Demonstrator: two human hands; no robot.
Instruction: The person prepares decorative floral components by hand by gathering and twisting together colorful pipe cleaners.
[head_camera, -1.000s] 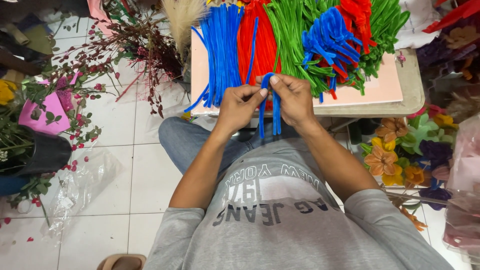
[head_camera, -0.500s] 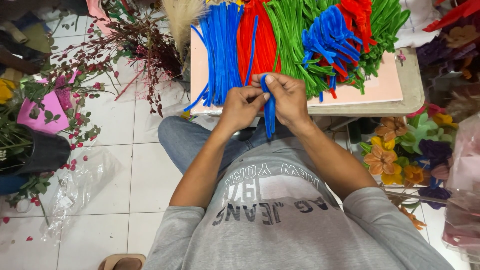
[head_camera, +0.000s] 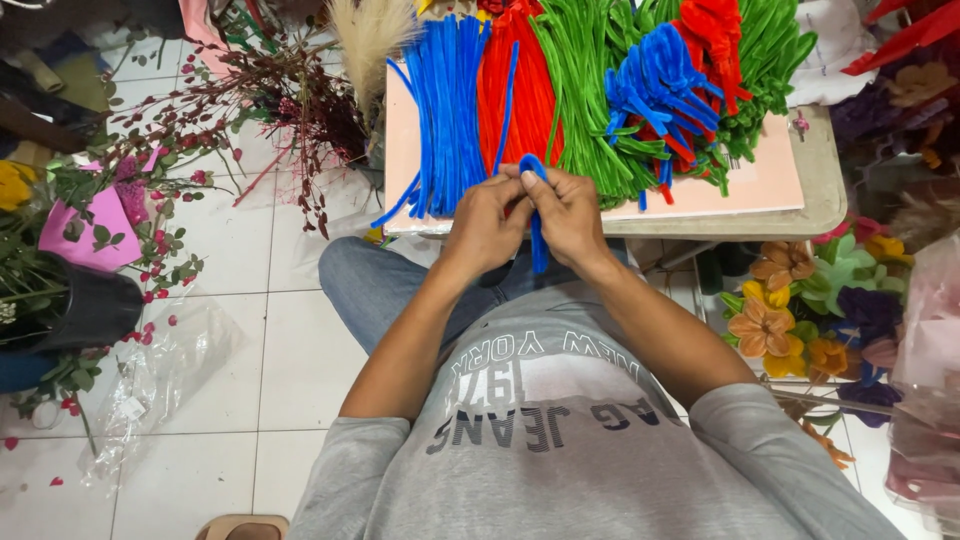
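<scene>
Both my hands meet at the near edge of a small table (head_camera: 820, 205). My left hand (head_camera: 487, 222) and my right hand (head_camera: 568, 212) together pinch a folded blue fuzzy pipe cleaner (head_camera: 537, 240); its ends hang down between them. Its bent top shows at my fingertips. Just beyond lie bundles on a pink board (head_camera: 765, 180): straight blue pipe cleaners (head_camera: 445, 110), red ones (head_camera: 505, 85), green ones (head_camera: 585, 90) and a heap of bent blue pieces (head_camera: 660, 85).
Dried red-berry branches (head_camera: 290, 100) and a pink paper wrap (head_camera: 95, 225) sit on the white tiled floor at left, beside a black pot (head_camera: 85, 310) and a clear plastic bag (head_camera: 160, 375). Handmade fuzzy flowers (head_camera: 790, 310) crowd the right side under the table.
The blue pipe cleaner has been folded tighter and pulled shorter between my fingers; its hanging ends have drawn up. My hands stay at the same spot.
</scene>
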